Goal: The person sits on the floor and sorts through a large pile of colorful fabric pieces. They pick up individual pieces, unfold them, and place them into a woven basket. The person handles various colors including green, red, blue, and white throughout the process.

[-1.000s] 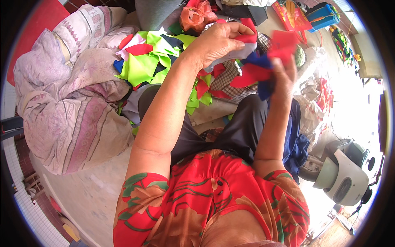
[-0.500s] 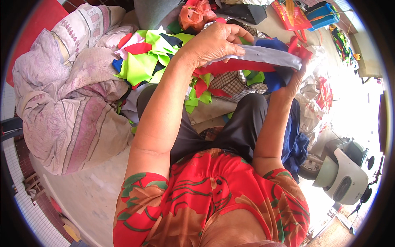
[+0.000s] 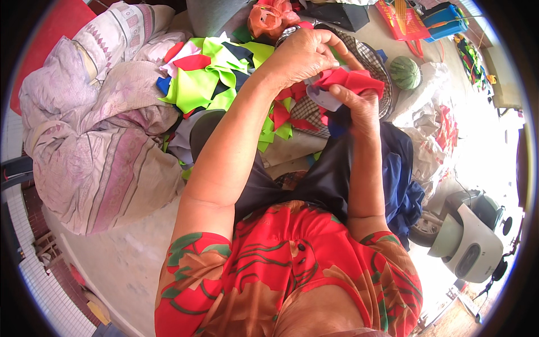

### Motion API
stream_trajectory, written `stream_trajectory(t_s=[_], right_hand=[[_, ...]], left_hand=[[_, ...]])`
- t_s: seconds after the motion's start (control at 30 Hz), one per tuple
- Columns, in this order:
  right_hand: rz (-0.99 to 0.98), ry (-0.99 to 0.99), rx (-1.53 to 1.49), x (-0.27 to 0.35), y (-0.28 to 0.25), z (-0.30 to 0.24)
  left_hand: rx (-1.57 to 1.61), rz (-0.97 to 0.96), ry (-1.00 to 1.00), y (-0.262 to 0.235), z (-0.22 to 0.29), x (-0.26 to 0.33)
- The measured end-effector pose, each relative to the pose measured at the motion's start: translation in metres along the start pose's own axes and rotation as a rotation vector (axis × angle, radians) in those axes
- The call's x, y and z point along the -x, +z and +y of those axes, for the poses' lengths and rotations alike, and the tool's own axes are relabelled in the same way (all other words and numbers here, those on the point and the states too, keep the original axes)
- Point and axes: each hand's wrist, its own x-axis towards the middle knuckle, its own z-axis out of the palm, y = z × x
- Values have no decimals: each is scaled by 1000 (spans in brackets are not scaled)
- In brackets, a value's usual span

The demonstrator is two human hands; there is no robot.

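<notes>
My right hand [image 3: 364, 109] is closed on folded strips of cloth, its thumb pressing on them. A red fabric strip [image 3: 362, 82] lies over its fingers, and a pale grey-lilac strip [image 3: 322, 99] hangs beside it. Just to the left, my left hand [image 3: 300, 55] is closed at the near end of the same strips, its fingertips partly hidden. Below both hands, a brown-and-white checked cloth [image 3: 306, 109] spreads under red and lime scraps. Left of my left hand lies a heap of lime-green fabric scraps [image 3: 188, 92] mixed with red, dark and white pieces.
A large patterned bedcloth bundle [image 3: 84, 163] fills the left side. Beyond my right hand are a striped green melon [image 3: 405, 72] and a white plastic bag [image 3: 424, 112]. An orange-red plastic bag [image 3: 272, 18] sits at the back. A grey-white machine [image 3: 471, 247] stands at right.
My right hand has come left toward my left hand. The strips, stretched between the hands before, are now bunched and folded. The melon has come into sight.
</notes>
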Motion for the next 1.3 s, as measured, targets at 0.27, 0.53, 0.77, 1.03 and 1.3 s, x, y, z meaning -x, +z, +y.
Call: stream_trajectory(t_s=[0.27,0.53,0.77,1.03,1.3], right_hand=[[201,-74,137,-9,-26,7],[461,-410,100,-54,-84,-85],[453,-492,436,-110,-164,-46],[82,181,1652,-69,-197,79],[-219,-95,1595,-90,-75,191]], left_hand=[[105,205,101,-9,-5,1],[545,573,74,-35,5,8],[544,683,121,-52,2,12],[601,659,163,-48,5,8],[58,644,224,6,-13,-19]])
